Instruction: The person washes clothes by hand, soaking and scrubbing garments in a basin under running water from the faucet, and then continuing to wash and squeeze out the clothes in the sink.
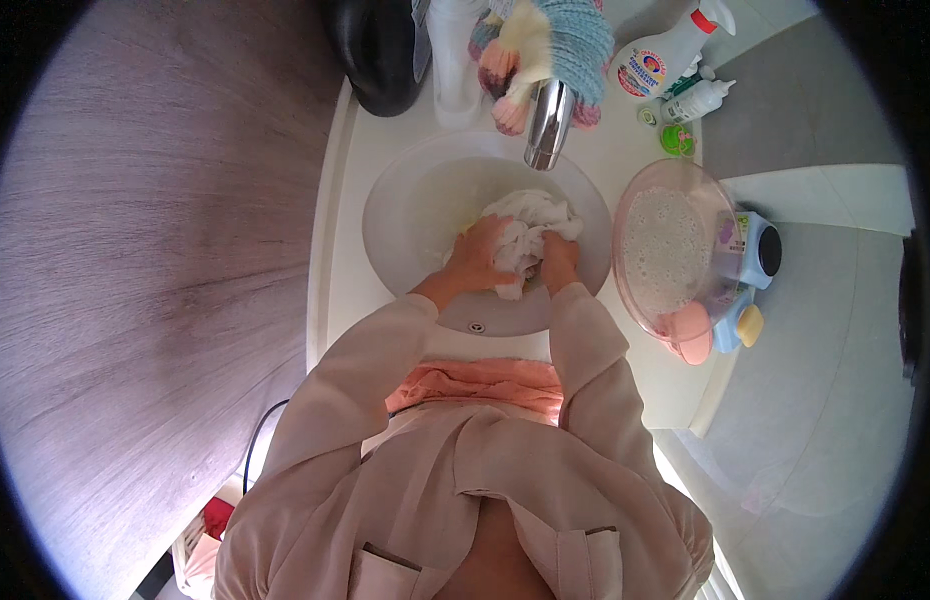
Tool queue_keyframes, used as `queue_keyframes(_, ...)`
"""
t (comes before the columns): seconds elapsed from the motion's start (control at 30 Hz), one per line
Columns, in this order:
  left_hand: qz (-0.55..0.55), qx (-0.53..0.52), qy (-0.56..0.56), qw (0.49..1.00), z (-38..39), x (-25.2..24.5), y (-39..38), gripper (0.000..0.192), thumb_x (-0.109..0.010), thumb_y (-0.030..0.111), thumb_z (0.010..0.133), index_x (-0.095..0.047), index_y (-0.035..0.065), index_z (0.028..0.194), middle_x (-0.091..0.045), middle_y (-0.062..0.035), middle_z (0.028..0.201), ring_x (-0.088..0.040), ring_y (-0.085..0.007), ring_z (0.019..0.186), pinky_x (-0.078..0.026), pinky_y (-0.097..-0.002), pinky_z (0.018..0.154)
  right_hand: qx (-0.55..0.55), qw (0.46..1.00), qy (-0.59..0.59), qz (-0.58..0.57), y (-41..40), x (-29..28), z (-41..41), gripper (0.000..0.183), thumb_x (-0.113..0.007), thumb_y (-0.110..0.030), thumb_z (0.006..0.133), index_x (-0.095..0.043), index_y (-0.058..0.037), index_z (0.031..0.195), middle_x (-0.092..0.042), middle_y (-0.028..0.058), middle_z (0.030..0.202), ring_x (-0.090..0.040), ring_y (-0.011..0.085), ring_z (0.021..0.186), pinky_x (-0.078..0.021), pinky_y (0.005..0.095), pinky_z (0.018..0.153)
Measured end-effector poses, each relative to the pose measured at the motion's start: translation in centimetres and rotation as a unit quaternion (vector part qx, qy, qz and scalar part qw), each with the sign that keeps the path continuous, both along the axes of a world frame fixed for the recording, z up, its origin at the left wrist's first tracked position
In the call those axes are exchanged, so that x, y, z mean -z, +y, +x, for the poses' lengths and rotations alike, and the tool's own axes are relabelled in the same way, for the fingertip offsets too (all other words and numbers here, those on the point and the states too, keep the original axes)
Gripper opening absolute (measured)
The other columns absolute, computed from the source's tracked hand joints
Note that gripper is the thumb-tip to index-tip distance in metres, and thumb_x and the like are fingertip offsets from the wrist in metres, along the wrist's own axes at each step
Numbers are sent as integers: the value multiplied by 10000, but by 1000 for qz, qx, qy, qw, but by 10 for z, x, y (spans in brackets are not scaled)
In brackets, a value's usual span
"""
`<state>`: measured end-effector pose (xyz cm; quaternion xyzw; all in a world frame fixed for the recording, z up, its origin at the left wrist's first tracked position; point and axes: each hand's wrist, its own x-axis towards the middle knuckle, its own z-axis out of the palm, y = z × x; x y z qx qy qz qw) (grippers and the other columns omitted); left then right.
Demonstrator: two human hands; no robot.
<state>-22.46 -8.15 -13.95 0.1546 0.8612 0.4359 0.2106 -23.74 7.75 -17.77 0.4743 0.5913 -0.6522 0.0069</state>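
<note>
A wet, bunched white cloth (pixel 531 214) sits in the oval washbasin (pixel 409 247), which has cloudy water in it. My left hand (pixel 474 253) holds the cloth's left side, with thumb and fingers spread around it. On the other side my right hand (pixel 560 259) grips a fold, its fingertips hidden in the fabric. Above the basin juts a chrome faucet (pixel 549 127), with a knitted multicoloured cover (pixel 566 45) over its upper part. The basin's overflow hole (pixel 476 327) shows at the near wall.
Right of the basin, a clear pink tub (pixel 622 262) holds sudsy water. Blue bottles (pixel 757 251) stand beside it. A spray bottle (pixel 652 64) and small white bottle (pixel 694 101) are at the back right. A black container (pixel 382 67) stands back left, near a wood-grain panel (pixel 172 225). An orange towel (pixel 480 382) hangs at the front.
</note>
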Motion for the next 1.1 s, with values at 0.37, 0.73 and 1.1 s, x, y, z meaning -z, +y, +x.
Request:
queue_keyframes(0.37,99,-65,-203,972,-53,-21,-58,777,-701,319,657,-318,221,1326,-325,-167,1317,-279,-287,1247,-280,-350,999,-608,743,93,265,-73,-110,57,301,-572,-140,696,-574,-39,980,-581,169,867,-549,329,867,-417,425,738)
queue_keyframes(0.73,43,-148,183,971,-89,-21,-39,629,-697,173,615,-446,95,1186,-468,-146,1103,-476,-300,1028,-393,-370,884,-222,936,-38,271,-31,-69,-32,757,-675,-324,676,-325,-51,1288,-467,144,1177,-431,297,1111,-343,390,922)
queue_keyframes(1.1,365,-246,276,854,-106,-158,-47,470,-600,-3,718,-417,53,1148,-493,-55,1114,-478,-137,1024,-415,-276,814,-198,877,367,237,-36,-186,-53,748,-733,-179,658,-332,-17,1269,-424,140,1193,-459,201,1030,-375,321,882)
